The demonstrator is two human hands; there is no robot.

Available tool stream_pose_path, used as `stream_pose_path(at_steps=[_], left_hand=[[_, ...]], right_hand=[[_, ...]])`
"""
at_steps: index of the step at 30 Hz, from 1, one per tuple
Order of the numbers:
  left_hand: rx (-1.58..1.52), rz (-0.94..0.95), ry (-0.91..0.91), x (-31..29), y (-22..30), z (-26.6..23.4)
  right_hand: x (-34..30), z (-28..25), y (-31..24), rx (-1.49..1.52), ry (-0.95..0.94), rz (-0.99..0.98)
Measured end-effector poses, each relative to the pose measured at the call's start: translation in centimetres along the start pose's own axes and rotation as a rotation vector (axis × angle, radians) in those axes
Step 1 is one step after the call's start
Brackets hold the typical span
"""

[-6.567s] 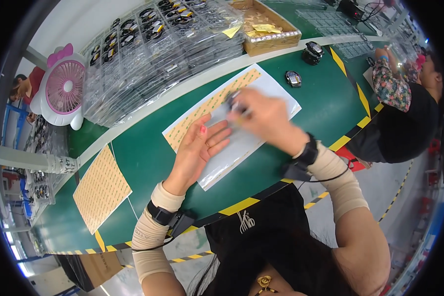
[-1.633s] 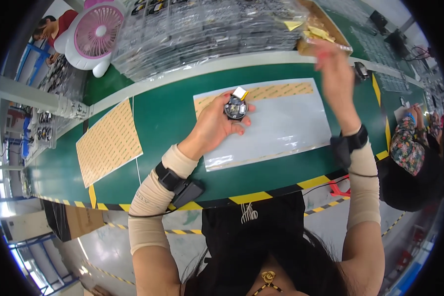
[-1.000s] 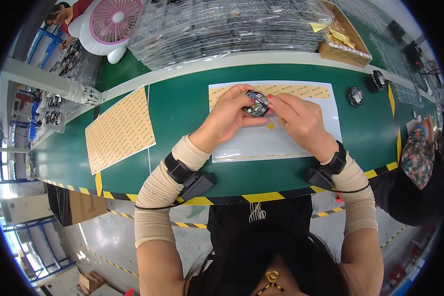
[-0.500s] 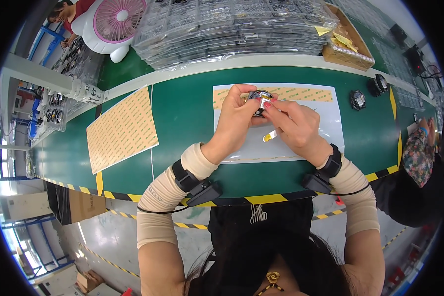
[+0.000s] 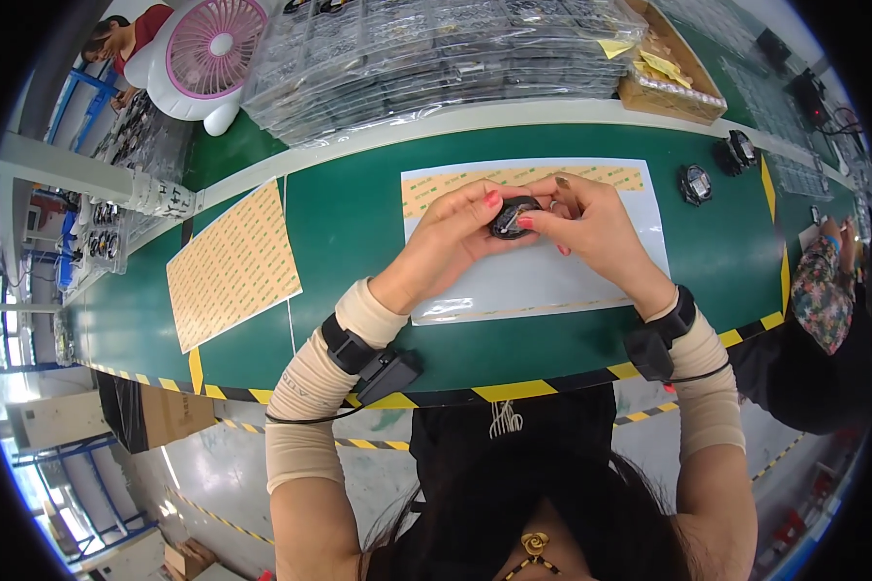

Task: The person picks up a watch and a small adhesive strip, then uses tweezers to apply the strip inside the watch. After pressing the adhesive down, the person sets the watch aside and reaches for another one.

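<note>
Between both hands, over a pale sheet, is a small round black device (image 5: pixel 511 221) with its inner parts exposed. My left hand (image 5: pixel 446 230) grips it from the left, thumb on its upper edge. On the other side my right hand (image 5: pixel 601 228) closes on it, with the thumb pressed onto its face. A small gold-brown tab (image 5: pixel 562 183) shows at the right hand's bent fingers; what it belongs to is unclear. Beneath the hands lies the grey-white sheet (image 5: pixel 552 286), with a tan printed band along its far edge.
To the left lies a tan adhesive-backing sheet (image 5: pixel 237 266). Two similar black round units (image 5: pixel 695 184) (image 5: pixel 736 152) sit at the right. Behind are stacked clear trays (image 5: pixel 436 82), a cardboard box (image 5: pixel 664 97) and a pink-white fan (image 5: pixel 218 48). Striped tape (image 5: pixel 513 390) marks the near edge.
Both hands have shifted slightly nearer, and the device's exposed face is turned differently. My right thumb now presses on it. The yellow-white strip below my right hand no longer shows there.
</note>
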State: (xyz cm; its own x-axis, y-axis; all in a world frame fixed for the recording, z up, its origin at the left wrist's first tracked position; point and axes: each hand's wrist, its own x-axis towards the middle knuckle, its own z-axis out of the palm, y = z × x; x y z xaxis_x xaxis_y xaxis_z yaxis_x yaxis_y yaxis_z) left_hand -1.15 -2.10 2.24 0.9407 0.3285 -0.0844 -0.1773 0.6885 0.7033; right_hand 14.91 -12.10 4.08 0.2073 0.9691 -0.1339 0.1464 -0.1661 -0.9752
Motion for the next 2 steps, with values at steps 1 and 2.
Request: stream_pose_path(at_steps=[1,2], left_hand=[[-0.003,0.003,0.006,0.00,-0.40,-0.17],[-0.006,0.006,0.013,0.02,-0.87,-0.24]], right_hand=[[-0.05,-0.12,0.25,-0.045,-0.018,-0.033],[-0.10,-0.16,0.60,-0.090,-0.035,-0.065]])
